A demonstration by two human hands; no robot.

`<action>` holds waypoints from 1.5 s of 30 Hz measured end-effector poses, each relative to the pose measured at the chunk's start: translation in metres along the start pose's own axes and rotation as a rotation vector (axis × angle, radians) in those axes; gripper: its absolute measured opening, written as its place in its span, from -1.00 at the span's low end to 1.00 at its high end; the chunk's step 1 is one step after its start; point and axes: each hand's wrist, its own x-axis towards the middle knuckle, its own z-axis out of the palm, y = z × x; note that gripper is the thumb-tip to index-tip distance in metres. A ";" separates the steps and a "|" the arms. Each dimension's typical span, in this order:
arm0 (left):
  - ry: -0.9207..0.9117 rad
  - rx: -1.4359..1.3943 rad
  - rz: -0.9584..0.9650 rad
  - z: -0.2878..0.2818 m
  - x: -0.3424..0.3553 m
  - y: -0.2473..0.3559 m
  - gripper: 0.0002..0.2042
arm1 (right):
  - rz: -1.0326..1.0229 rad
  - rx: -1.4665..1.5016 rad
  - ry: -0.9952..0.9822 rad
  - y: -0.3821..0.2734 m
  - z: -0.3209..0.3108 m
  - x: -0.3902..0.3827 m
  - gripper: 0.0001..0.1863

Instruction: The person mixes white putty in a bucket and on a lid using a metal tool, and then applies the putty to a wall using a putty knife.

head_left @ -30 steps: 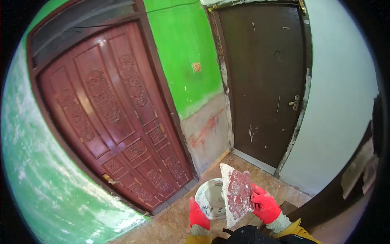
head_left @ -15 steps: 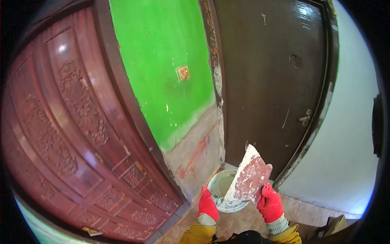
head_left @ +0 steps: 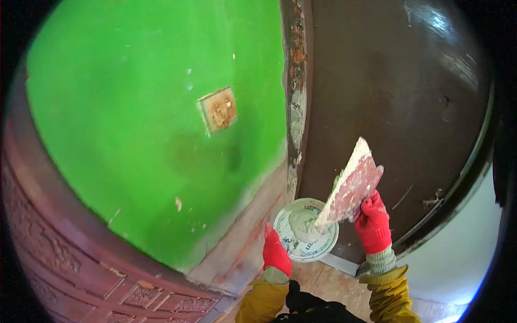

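Note:
My right hand [head_left: 374, 223], in a red glove, grips a reddish putty spreader [head_left: 354, 189] smeared with white filler, its coated edge slanting up and away. Low in front of me is a round white bucket lid [head_left: 311, 251] with a mound of grey-white putty [head_left: 302, 223] on it. The lower corner of the spreader is over or against that putty; which one, I cannot tell. At the lid's left rim my left hand [head_left: 277, 253], also red-gloved, holds the lid, its fingers partly hidden beneath.
A green wall [head_left: 145, 124] with a bare plastered lower strip and a dirty wall switch [head_left: 219, 110] stands ahead. Right of it is a dark brown door [head_left: 377, 91] in a chipped frame [head_left: 297, 102]. A carved reddish door [head_left: 59, 247] lies left. The floor [head_left: 334, 285] is tiled.
My view has shifted closer to the green wall. The spreader has risen with my right hand, and more putty and lid surface show. The lid remains in my left hand.

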 end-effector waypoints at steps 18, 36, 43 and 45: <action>-0.024 -0.116 0.038 0.059 0.131 0.003 -0.47 | -0.404 -0.513 0.069 0.075 0.013 0.261 -0.79; 0.097 0.105 0.054 0.072 0.122 0.023 -0.43 | -0.380 -1.068 0.153 0.028 0.070 0.216 -0.72; 0.072 0.078 0.092 0.053 0.119 0.018 -0.43 | -0.360 -1.130 0.116 0.015 0.083 0.205 -0.73; 0.069 0.033 0.041 0.069 0.116 0.019 -0.43 | -0.413 -1.191 0.107 0.010 0.082 0.202 -0.72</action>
